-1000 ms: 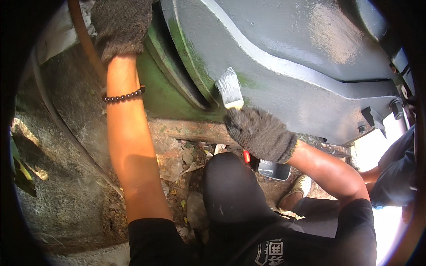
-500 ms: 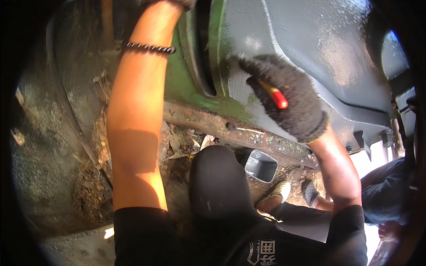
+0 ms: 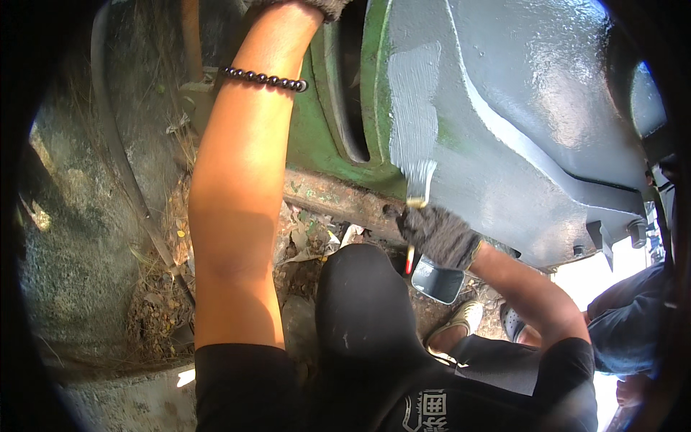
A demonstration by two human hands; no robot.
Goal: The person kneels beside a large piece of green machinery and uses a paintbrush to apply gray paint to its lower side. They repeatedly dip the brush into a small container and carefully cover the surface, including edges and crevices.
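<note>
My right hand, in a dark knitted glove, grips a paintbrush with a red handle. Its grey-loaded bristles touch the lower edge of a big metal casting, where fresh grey paint meets the still green part. My left arm reaches up along the green part and wears a black bead bracelet. Only the glove cuff of my left hand shows at the top edge; the fingers are out of sight.
A small grey paint tub sits on the ground under my right hand, beside my black-trousered knee. A rusty bar runs under the casting over dry leaves. Another person in blue trousers is at the right.
My right hand has dropped from high on the grey surface to its lower edge, with the brush now pointing up against the paint line. The view has shifted slightly left.
</note>
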